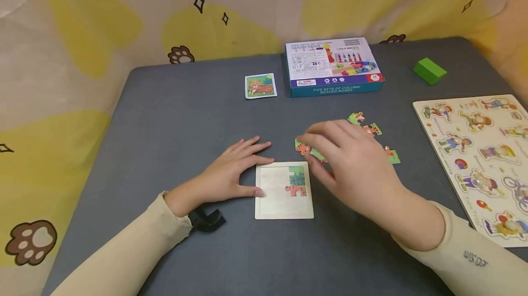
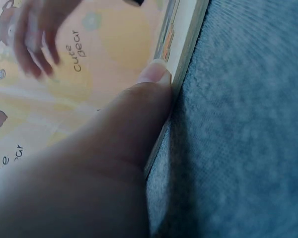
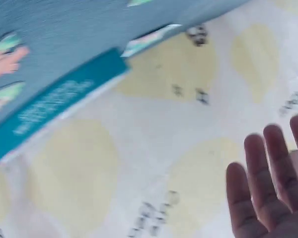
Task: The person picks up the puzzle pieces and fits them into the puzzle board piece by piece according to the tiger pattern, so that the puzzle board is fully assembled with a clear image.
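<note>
Jigsaw pieces (image 1: 372, 129) lie around the right hand's (image 1: 354, 167) parted, empty fingers, the left hand (image 1: 235, 172) splayed against the puzzle tray (image 1: 275, 209).

Box (image 1: 334, 68) lay at the far edge of the surface (image 1: 181, 112), card (image 1: 261, 86) to its left, block (image 1: 430, 71) near the far right corner, board (image 1: 470, 142) before it, loose pieces (image 1: 373, 129) before the box, tray (image 1: 272, 209) before the card, fitted pieces (image 1: 297, 180) in its right half.

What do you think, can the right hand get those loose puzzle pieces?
Probably yes: the right hand looks empty, it's close to the loose puzzle pieces, and nothing seems in the way. The left hand is off at the square tray.
</note>
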`<state>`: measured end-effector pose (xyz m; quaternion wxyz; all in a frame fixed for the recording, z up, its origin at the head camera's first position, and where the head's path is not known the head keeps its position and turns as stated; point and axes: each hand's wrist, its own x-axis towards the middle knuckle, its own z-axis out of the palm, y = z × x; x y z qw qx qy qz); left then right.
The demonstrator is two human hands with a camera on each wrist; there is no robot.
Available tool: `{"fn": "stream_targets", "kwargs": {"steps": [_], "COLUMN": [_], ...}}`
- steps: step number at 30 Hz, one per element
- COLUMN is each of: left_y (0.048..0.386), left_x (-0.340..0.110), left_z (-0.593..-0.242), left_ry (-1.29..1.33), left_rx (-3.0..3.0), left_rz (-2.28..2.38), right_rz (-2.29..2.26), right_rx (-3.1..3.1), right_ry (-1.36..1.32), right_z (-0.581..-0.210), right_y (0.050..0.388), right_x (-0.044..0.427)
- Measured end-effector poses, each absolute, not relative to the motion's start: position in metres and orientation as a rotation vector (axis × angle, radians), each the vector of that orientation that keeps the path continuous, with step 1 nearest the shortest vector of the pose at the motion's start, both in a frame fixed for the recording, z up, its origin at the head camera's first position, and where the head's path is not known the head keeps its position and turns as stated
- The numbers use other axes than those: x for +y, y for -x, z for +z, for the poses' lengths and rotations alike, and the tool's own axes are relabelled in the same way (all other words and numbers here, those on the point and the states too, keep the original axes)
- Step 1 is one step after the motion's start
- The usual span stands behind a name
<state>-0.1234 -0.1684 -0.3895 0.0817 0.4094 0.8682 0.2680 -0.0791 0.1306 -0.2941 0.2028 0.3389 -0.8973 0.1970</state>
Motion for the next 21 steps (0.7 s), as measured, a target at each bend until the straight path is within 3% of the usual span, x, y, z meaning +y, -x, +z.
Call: {"fn": "stream_targets", "kwargs": {"steps": [10,21], "left_y": [0.122,0.124], "left_x": [-0.169,-0.169], "left_z": [-0.390,-0.389], "left_ry": [-1.205,-1.199], "left_rx": [2.581,2.589], "left_rz": [0.788,0.771], "right_rz": [0.277,0.021], "right_rx": [-3.226,-3.345], "right_ry": [-0.393,-0.403], "right_z": [-0.330,-0.336], "right_y": [0.148,0.154], "right_x": [0.173,0.181]}}
